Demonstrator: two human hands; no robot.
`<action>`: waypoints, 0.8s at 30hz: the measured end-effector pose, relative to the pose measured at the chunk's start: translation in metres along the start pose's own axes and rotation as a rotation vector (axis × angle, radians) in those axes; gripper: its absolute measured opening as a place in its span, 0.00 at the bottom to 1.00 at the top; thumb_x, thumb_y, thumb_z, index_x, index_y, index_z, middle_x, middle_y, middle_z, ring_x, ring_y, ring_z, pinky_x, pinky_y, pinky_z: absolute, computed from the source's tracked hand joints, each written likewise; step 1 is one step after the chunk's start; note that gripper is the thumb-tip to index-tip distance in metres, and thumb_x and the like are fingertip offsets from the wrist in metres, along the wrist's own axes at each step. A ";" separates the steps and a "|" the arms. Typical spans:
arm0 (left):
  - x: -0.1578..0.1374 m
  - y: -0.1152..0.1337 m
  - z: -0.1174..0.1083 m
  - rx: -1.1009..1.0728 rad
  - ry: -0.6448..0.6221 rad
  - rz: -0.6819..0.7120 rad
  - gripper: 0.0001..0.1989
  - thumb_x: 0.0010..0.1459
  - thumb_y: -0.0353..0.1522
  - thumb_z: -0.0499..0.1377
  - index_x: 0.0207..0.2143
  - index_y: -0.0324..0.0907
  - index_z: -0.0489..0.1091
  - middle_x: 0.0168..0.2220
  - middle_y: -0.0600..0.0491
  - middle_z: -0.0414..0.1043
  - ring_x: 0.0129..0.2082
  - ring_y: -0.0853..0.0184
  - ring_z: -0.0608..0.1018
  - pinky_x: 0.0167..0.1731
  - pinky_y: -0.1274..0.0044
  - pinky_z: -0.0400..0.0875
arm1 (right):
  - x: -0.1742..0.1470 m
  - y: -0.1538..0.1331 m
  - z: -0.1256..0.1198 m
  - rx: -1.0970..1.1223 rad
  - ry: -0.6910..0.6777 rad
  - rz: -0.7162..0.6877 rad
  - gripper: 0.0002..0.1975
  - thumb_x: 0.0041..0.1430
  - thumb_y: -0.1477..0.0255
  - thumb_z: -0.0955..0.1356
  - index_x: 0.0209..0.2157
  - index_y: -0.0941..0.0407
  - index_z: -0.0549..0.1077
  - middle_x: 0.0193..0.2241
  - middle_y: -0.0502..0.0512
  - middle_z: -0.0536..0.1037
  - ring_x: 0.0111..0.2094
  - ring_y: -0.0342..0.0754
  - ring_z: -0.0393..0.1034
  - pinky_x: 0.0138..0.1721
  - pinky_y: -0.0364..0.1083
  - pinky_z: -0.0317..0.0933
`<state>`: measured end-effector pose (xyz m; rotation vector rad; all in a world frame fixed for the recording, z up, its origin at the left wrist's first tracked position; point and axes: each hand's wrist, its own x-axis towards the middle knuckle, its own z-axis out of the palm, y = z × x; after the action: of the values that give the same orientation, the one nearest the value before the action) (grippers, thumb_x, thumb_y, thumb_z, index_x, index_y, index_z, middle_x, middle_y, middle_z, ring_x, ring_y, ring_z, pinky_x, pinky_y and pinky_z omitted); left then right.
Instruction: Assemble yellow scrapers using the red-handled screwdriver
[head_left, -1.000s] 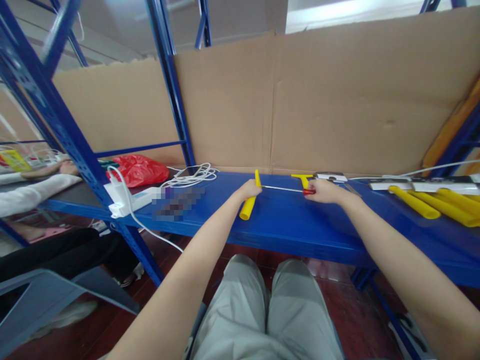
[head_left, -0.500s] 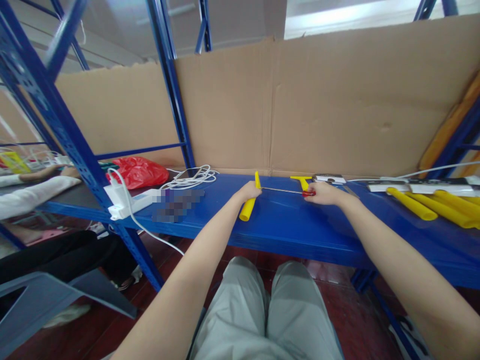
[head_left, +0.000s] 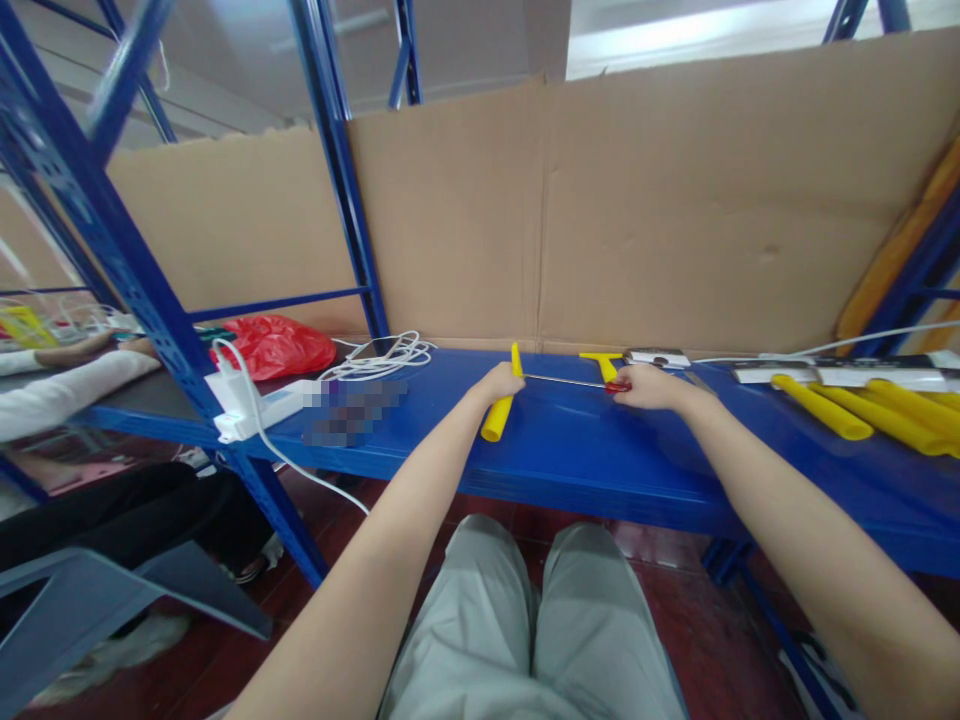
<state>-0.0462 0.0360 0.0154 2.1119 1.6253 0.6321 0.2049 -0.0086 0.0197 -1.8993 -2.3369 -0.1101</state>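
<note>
- Both arms are stretched forward over the blue tabletop (head_left: 570,450), with the hands held apart.
- The yellow piece (head_left: 495,420) is gripped in the left hand (head_left: 501,382), its thick end pointed toward the person.
- The red-handled screwdriver (head_left: 574,381) is clasped by the right hand (head_left: 639,385), its shaft aimed at the left (tip contact cannot be told).
- Since half a second ago, hardly any shift is seen.

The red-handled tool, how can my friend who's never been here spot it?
Find the long blue table in front of the brown cardboard wall. Near the picture's middle, the person's right hand holds the thin, red-handled silver tool. Being skinny and red sets it apart from the fat yellow tube-shaped pieces.
</note>
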 end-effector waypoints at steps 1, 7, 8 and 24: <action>0.000 0.000 0.000 0.002 0.000 0.002 0.11 0.49 0.21 0.58 0.38 0.31 0.74 0.37 0.42 0.78 0.33 0.62 0.79 0.25 0.81 0.66 | 0.000 0.001 0.000 0.017 -0.007 -0.002 0.07 0.49 0.74 0.64 0.26 0.57 0.75 0.27 0.56 0.78 0.29 0.48 0.70 0.29 0.43 0.57; 0.000 0.000 0.000 0.017 0.010 0.011 0.12 0.50 0.21 0.57 0.38 0.30 0.74 0.38 0.41 0.78 0.33 0.61 0.79 0.25 0.80 0.66 | -0.001 0.000 -0.001 -0.014 -0.021 0.012 0.06 0.50 0.73 0.65 0.23 0.56 0.73 0.24 0.53 0.76 0.27 0.47 0.69 0.27 0.43 0.55; 0.000 0.001 0.000 0.015 0.009 0.011 0.13 0.50 0.21 0.57 0.39 0.29 0.74 0.38 0.40 0.78 0.32 0.62 0.79 0.24 0.80 0.66 | -0.001 -0.001 -0.001 -0.023 -0.017 0.013 0.05 0.49 0.73 0.65 0.23 0.56 0.72 0.24 0.53 0.76 0.27 0.47 0.69 0.27 0.43 0.55; -0.004 0.005 -0.001 0.032 0.005 0.003 0.13 0.52 0.22 0.56 0.41 0.28 0.74 0.40 0.40 0.78 0.34 0.62 0.80 0.24 0.81 0.66 | 0.000 0.002 0.002 -0.044 0.015 0.026 0.05 0.51 0.70 0.67 0.24 0.56 0.72 0.23 0.54 0.75 0.26 0.47 0.68 0.26 0.43 0.55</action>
<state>-0.0439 0.0307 0.0182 2.1376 1.6462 0.6172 0.2070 -0.0077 0.0179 -1.9416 -2.3180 -0.1744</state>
